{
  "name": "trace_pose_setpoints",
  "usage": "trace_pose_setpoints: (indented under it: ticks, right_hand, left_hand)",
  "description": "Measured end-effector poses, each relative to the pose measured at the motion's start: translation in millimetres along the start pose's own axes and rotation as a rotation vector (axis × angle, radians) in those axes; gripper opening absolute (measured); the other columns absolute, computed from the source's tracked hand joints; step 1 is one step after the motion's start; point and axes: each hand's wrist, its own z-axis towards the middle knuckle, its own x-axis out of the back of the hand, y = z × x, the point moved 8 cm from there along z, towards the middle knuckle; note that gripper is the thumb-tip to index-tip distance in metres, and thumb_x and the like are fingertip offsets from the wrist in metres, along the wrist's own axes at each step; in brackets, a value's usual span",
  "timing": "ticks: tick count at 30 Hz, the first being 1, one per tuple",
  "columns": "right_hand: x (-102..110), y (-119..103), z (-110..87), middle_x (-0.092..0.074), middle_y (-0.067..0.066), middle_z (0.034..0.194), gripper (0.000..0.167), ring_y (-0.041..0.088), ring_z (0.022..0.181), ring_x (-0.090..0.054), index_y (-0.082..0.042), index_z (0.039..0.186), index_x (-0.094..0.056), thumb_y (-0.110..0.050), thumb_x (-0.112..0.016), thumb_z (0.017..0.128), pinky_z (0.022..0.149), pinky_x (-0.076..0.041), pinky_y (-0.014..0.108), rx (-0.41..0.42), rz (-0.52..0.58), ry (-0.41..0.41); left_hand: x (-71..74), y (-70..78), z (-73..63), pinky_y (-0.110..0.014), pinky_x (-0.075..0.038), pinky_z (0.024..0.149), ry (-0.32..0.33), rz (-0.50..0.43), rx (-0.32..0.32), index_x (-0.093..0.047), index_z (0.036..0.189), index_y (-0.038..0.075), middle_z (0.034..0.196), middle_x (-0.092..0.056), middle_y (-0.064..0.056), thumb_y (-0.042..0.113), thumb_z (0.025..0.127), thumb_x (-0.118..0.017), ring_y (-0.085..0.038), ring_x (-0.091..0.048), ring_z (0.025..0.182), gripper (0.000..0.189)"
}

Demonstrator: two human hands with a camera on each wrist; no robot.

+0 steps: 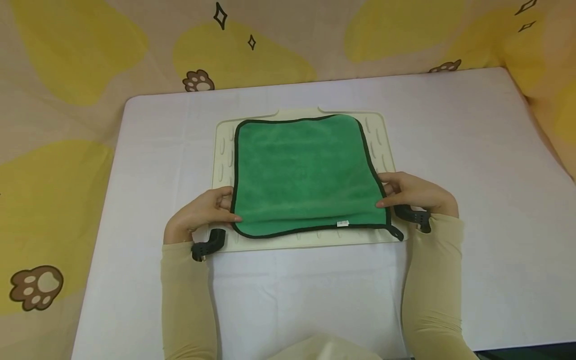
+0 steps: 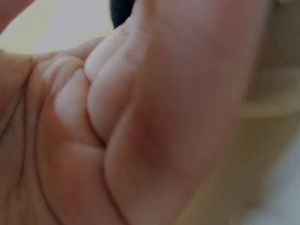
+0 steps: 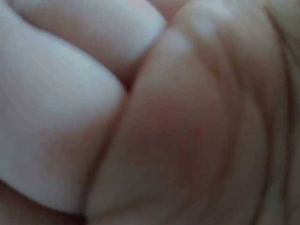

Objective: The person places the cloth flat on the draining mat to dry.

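A green towel [image 1: 306, 170] with a dark border lies spread over a cream board [image 1: 222, 145] in the head view. Near its lower left corner, my left hand [image 1: 202, 210] pinches the side edge, thumb on top and the other fingers partly hidden at the border. My right hand [image 1: 418, 190] pinches the opposite edge in the same way, a little above the lower right corner. A white tag and a dark loop show along the near hem. The left wrist view is mostly filled by the palm [image 2: 70, 122]; blurred skin of the palm [image 3: 187, 126] fills the right wrist view.
The board rests on a table covered with white cloth [image 1: 486, 250]. Patterned yellow and beige fabric [image 1: 58, 200] hangs behind and beside the table. A black wrist mount [image 1: 209, 245] sits at the left wrist, and another black mount [image 1: 414, 216] at the right.
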Motion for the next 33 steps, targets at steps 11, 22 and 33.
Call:
trace_pose_setpoints:
  ticks: [11,22,33]
  right_hand:
    - [4,7,1.9,-0.066,0.006,0.08,0.031,0.011,0.074,-0.061,0.008,0.11,-0.05,-0.012,-0.064,0.09,0.073,-0.047,0.023,-0.082,0.055,0.058]
    - [27,6,13.7,-0.047,-0.003,0.06,0.033,0.011,0.053,-0.044,0.005,0.102,-0.059,-0.027,-0.057,0.096,0.053,-0.041,0.026,-0.159,0.038,0.403]
    - [50,0,36.1,-0.058,0.003,0.086,0.039,0.015,0.077,-0.051,0.003,0.111,-0.063,-0.032,-0.052,0.097,0.07,-0.042,0.026,-0.206,-0.061,0.533]
  left_hand:
    - [5.8,-2.2,7.4,-0.026,-0.053,0.07,0.113,0.093,0.043,-0.047,0.121,-0.011,0.087,-0.07,-0.014,0.003,0.086,-0.067,-0.014,-0.067,0.075,0.042]
    - [19.8,7.1,15.3,-0.023,-0.045,0.061,0.386,0.275,0.102,-0.053,0.094,-0.002,0.057,-0.052,0.004,0.023,0.093,-0.061,-0.01,-0.053,0.053,0.026]
    - [46.2,20.6,39.3,-0.025,-0.053,0.063,0.453,0.239,0.1,-0.058,0.098,-0.006,0.071,-0.065,-0.001,0.025,0.096,-0.056,-0.011,-0.064,0.061,0.031]
